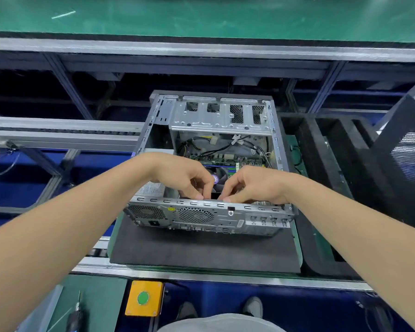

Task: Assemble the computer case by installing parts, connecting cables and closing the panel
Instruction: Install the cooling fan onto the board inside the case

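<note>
An open grey computer case (225, 218) lies on its side with its rear wall toward me. Inside I see the motherboard (228, 160), the CPU fan (218, 179), loose cables (225, 144) and the drive cage (216, 116) at the far end. My left hand (180, 174) and my right hand (254, 185) reach in just behind the rear wall. Their curled fingertips meet on a small black part (215, 195) at the rim. What the part is stays hidden by the fingers.
The case rests on a black foam mat (201, 250) on a conveyor pallet. Black foam trays (321, 152) and a black vented side panel (405, 149) stand at the right. A yellow box with a green button (143, 298) and an electric screwdriver (74, 317) lie near me.
</note>
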A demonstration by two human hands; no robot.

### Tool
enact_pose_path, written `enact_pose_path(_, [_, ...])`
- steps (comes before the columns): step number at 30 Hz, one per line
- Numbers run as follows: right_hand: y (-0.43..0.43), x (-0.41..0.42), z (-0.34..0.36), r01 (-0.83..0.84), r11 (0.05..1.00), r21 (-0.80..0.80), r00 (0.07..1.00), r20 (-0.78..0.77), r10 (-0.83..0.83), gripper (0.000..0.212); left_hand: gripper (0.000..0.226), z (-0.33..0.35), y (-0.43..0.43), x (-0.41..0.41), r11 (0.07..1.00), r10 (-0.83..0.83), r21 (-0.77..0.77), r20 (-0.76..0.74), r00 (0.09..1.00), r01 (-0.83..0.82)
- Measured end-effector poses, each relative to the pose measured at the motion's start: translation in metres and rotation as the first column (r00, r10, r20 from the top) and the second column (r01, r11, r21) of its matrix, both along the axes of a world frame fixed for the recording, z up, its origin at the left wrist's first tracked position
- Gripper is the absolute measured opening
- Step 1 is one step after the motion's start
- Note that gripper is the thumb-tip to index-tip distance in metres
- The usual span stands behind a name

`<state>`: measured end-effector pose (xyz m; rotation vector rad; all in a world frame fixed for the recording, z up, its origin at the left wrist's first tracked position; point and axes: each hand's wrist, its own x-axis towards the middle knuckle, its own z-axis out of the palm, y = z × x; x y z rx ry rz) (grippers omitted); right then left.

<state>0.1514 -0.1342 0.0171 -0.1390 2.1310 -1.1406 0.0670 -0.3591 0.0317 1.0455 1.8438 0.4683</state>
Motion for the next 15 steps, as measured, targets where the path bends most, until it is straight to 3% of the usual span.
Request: enact_pose_path(15, [-0.011,0.008,-0.012,0.095,0.995,0.038,0.992,-0.091,-0.091,0.008,0.009,0.0,-0.009,-0.001,0.998,-0.05,-0.033,-0.116,0.992,0.046])
